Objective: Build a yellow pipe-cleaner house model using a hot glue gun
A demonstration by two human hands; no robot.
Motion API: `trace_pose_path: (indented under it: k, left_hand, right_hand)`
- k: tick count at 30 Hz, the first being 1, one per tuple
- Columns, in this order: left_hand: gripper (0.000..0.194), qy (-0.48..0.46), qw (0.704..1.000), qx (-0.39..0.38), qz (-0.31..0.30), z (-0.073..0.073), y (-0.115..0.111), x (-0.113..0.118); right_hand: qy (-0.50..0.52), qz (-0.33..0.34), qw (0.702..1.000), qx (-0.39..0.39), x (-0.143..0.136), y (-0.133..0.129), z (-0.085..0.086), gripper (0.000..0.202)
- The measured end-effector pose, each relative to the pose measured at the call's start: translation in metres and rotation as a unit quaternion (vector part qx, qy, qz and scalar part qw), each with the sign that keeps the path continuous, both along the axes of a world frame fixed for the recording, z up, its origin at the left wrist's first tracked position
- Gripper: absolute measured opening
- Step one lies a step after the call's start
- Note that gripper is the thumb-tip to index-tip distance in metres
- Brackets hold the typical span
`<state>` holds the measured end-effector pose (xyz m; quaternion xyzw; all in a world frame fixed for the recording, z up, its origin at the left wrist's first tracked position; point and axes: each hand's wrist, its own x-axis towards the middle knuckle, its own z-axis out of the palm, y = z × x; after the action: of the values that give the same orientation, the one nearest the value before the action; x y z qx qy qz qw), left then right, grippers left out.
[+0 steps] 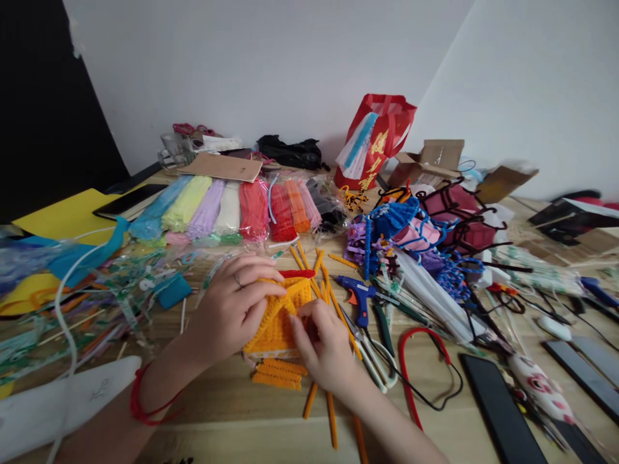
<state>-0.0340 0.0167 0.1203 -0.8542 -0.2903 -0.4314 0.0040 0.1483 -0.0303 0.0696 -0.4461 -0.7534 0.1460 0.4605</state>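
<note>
An orange woven pipe-cleaner piece (275, 322) lies low over the table in front of me. My left hand (232, 299) is closed on its upper left, fingers bent over the top edge. On its right side my right hand (325, 345) is closed in a pinch, thumb and fingertips against the weave; what exactly sits between them is hidden. A red strip (296, 274) shows along the far edge. Below the piece lies a small row of short orange pipe cleaners (278, 374). Loose orange pipe cleaners (331, 419) stick out under and beside my right hand.
Right of the hands are a blue glue gun (360, 298), scissors (374, 361) and a black phone (500, 406). Bagged pipe-cleaner bundles (227, 206) line the back, with a red bag (374, 142) behind. A white power strip (72, 396) and scraps lie left.
</note>
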Motion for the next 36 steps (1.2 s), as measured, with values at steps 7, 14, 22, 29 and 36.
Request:
trace_pose_path:
  k: [7, 14, 22, 29, 36]
  left_hand:
    - [0.029, 0.018, 1.0, 0.006, -0.005, 0.0012, -0.0001, 0.0009]
    - [0.027, 0.019, 1.0, -0.013, 0.004, -0.0015, 0.0004, 0.0034]
    - [0.028, 0.026, 1.0, -0.015, 0.0, -0.0017, 0.0022, 0.0048]
    - [0.027, 0.021, 1.0, -0.015, -0.005, -0.0035, 0.003, 0.0041]
    - [0.028, 0.014, 1.0, -0.02, -0.007, -0.006, 0.005, 0.0046]
  right_hand:
    - [0.009, 0.008, 1.0, 0.008, -0.0008, -0.0007, -0.0002, 0.007]
    - [0.009, 0.01, 1.0, 0.003, -0.0008, -0.0016, 0.0, 0.008]
    - [0.004, 0.012, 1.0, 0.001, -0.0005, -0.0001, -0.0009, 0.008]
    - [-0.001, 0.007, 1.0, -0.003, -0.0001, -0.001, -0.0004, 0.007]
    - [-0.005, 0.002, 1.0, 0.006, -0.0006, -0.0013, -0.0005, 0.008]
